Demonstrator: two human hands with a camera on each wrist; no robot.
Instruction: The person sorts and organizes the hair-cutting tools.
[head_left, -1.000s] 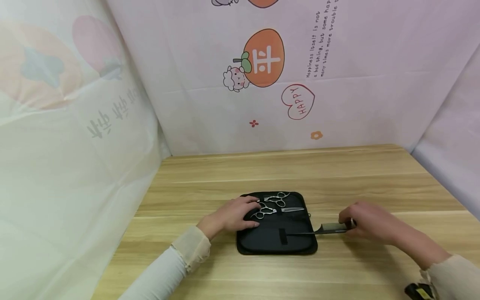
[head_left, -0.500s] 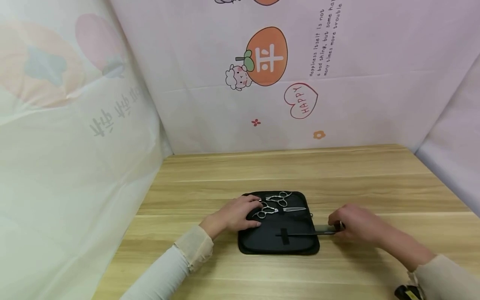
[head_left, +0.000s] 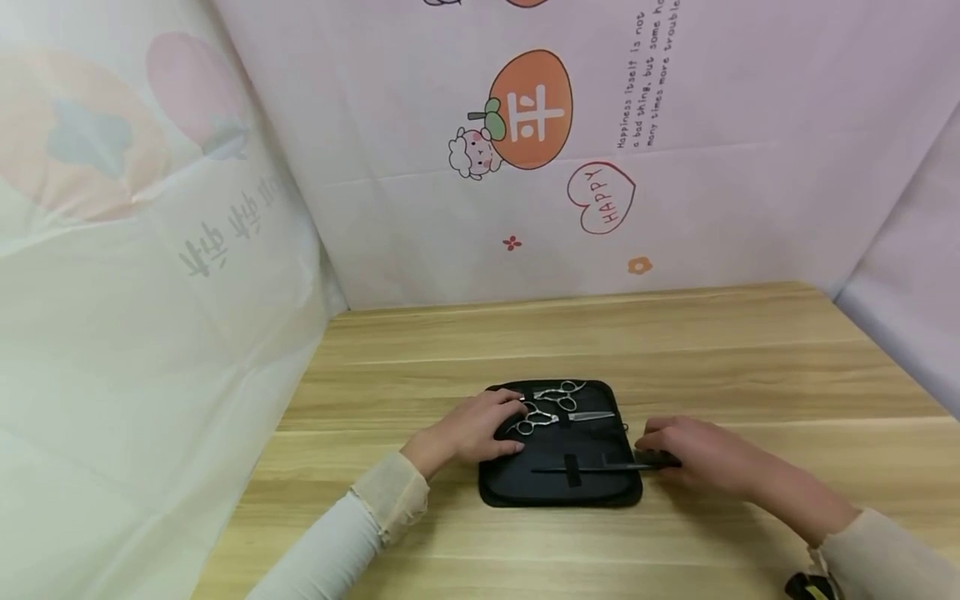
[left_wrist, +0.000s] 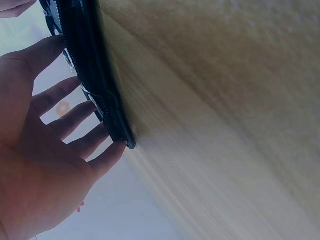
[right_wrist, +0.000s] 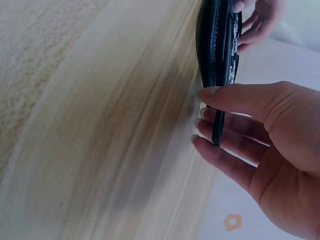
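Observation:
A black zip case lies opened flat on the wooden table. My left hand rests with spread fingers on its left side; in the left wrist view the fingertips touch the case's edge. Two silver scissors, an upper pair and a lower pair, sit in the case. My right hand pinches the black tail comb by its right end, between thumb and fingers. The comb's thin tail runs leftward under a black strap on the case.
The wooden table reaches back to a printed cloth hung behind it. Another cloth hangs along the left side. A small zip pull sticks out at the case's right edge.
My right hand has moved left with the comb, whose tail now reaches well past the strap and whose toothed part overlaps the case. My left hand has stayed on the case.

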